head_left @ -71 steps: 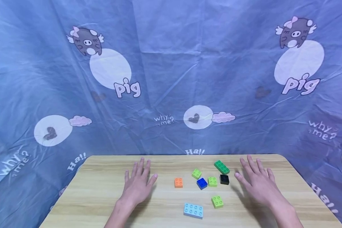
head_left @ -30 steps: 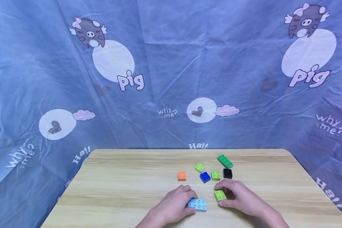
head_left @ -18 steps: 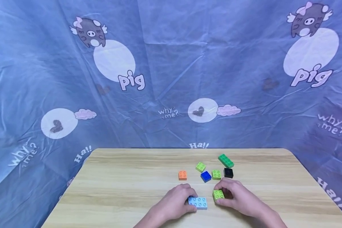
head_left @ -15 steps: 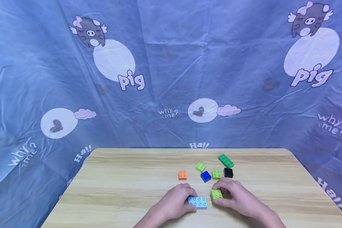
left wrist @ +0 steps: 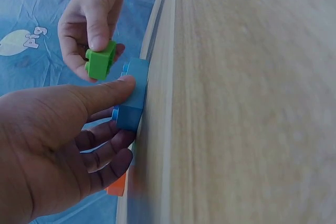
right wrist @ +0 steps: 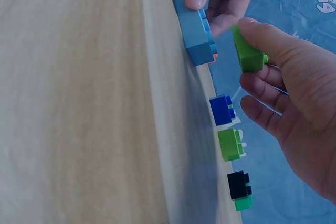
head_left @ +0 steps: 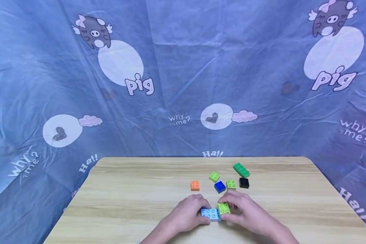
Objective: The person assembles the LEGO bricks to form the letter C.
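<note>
My left hand (head_left: 185,214) grips the left end of a light blue toy building brick (head_left: 209,215) between thumb and fingers, with the brick flat on the table, studs up. My right hand (head_left: 247,210) pinches a small lime green brick (head_left: 224,208), tilted slightly, near the blue brick's right end. Both wrist views show a gap between the two: the green brick (right wrist: 249,53) is raised off the table, on the stud side of the blue brick (left wrist: 132,95). Fingers hide part of each brick.
Behind the hands on the wooden table (head_left: 125,189) lie an orange brick (head_left: 195,185), a dark blue one (head_left: 220,187), two lime green ones (head_left: 214,176), a black one (head_left: 244,183) and a long green one (head_left: 241,170). A blue printed cloth (head_left: 177,84) hangs behind the table.
Both hands came in from the sides and took hold of the light blue and lime green bricks. The right hand then lifted the green brick and moved it left to the blue brick.
</note>
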Demonstrator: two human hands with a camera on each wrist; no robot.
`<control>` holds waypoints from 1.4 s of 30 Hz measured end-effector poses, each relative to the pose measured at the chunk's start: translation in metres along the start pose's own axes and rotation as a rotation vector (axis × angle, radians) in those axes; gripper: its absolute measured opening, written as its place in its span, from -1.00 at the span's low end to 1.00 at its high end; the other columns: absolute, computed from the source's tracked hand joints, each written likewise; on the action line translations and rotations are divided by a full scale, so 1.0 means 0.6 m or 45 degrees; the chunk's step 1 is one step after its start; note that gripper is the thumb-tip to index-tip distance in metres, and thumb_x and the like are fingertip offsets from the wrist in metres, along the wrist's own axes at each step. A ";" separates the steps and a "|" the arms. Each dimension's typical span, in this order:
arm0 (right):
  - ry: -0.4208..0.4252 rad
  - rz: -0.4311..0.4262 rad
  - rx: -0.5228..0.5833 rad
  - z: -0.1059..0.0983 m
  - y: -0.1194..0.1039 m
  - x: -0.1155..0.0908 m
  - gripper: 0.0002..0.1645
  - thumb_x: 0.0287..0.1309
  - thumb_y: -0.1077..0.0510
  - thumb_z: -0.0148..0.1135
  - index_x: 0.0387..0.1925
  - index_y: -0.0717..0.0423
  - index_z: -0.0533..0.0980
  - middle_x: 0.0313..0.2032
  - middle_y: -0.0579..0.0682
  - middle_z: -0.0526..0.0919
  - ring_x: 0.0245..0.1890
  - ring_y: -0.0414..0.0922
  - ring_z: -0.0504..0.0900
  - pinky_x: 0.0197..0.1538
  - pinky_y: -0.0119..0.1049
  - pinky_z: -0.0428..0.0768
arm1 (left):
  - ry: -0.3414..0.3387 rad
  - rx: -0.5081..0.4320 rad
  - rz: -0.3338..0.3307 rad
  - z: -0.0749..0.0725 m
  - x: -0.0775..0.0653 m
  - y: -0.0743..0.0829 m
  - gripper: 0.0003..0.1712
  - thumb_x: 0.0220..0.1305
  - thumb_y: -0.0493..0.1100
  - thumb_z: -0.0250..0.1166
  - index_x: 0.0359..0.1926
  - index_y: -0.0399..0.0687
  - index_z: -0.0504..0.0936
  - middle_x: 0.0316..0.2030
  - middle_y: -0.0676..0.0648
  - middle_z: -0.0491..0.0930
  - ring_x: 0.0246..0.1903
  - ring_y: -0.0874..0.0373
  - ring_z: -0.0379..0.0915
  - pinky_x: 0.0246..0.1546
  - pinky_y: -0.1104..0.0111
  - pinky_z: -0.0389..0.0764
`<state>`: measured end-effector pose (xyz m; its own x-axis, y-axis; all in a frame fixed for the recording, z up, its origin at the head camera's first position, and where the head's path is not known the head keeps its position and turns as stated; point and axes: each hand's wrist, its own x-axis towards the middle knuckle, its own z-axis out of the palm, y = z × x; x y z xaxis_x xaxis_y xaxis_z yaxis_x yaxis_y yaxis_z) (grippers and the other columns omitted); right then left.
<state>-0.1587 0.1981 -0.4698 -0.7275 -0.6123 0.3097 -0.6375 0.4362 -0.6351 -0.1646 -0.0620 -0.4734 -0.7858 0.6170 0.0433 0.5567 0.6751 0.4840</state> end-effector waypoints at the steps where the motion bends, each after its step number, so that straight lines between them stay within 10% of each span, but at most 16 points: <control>1: -0.004 0.002 -0.008 0.001 0.000 0.000 -0.64 0.29 0.00 0.51 0.06 -0.05 0.67 -0.07 -0.33 0.61 -0.24 -0.37 0.53 -0.25 -0.38 0.64 | -0.001 0.000 0.001 0.001 0.000 0.000 -0.69 0.18 -0.01 0.62 -0.07 0.11 0.80 -0.24 0.25 0.62 -0.27 0.47 0.40 -0.29 0.59 0.47; 42: -0.023 0.000 -0.222 0.033 -0.010 0.007 -0.72 0.31 -0.06 0.49 -0.04 -0.07 0.67 -0.16 -0.37 0.56 -0.27 -0.39 0.46 -0.24 -0.45 0.55 | -0.011 -0.053 -0.008 0.003 -0.001 -0.003 -0.70 0.19 -0.01 0.61 -0.08 0.12 0.78 -0.26 0.27 0.58 -0.26 0.47 0.39 -0.24 0.56 0.49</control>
<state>-0.1529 0.1803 -0.4786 -0.7241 -0.6231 0.2959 -0.6727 0.5433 -0.5022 -0.1643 -0.0628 -0.4758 -0.7865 0.6167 0.0325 0.5403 0.6617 0.5199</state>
